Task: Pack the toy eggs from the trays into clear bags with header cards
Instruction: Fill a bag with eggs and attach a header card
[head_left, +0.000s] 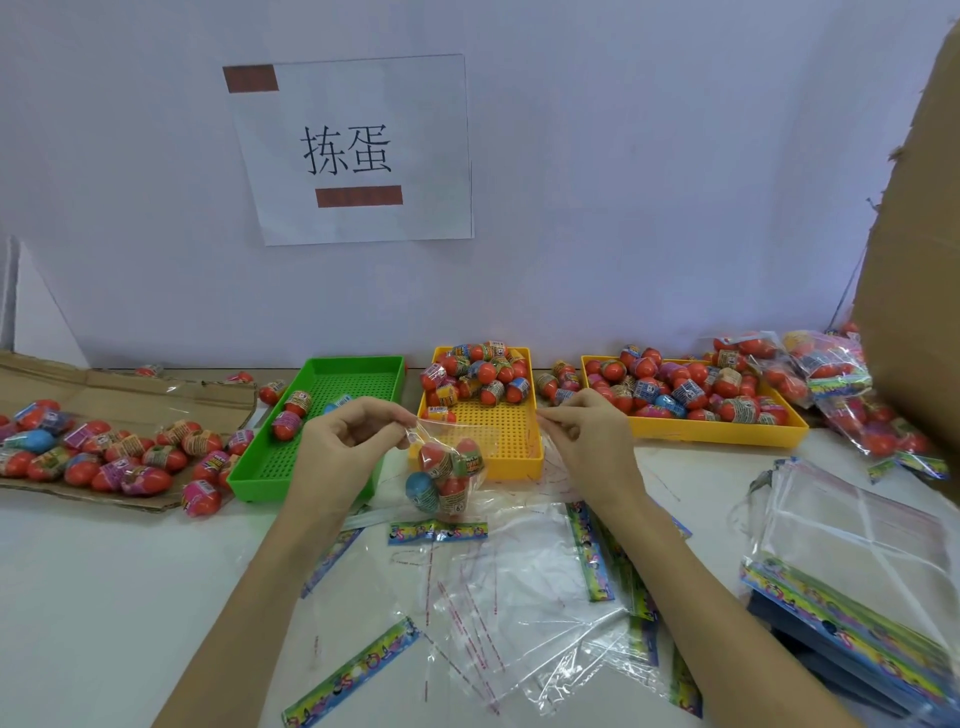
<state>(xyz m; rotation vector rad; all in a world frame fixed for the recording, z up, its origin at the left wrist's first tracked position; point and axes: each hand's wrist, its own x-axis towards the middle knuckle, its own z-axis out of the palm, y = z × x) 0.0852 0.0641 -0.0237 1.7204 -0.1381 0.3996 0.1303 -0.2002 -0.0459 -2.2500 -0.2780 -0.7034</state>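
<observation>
A clear bag (448, 475) hangs in front of me with several toy eggs inside, red ones and a blue one, its header card (438, 531) at the bottom. My left hand (343, 441) pinches the bag's open top at its left corner. My right hand (587, 431) pinches the top edge at the right, stretching it. Behind stand a green tray (332, 415) with few eggs, a middle yellow tray (511, 431) with eggs at its far end, and a right yellow tray (696, 400) heaped with eggs.
Loose eggs (104, 452) lie on flattened cardboard at the left. Empty clear bags with header cards (493, 597) are strewn on the white table near me; a neat stack of them (852, 561) sits at the right. Packed bags (831, 374) pile beside a cardboard box (914, 260).
</observation>
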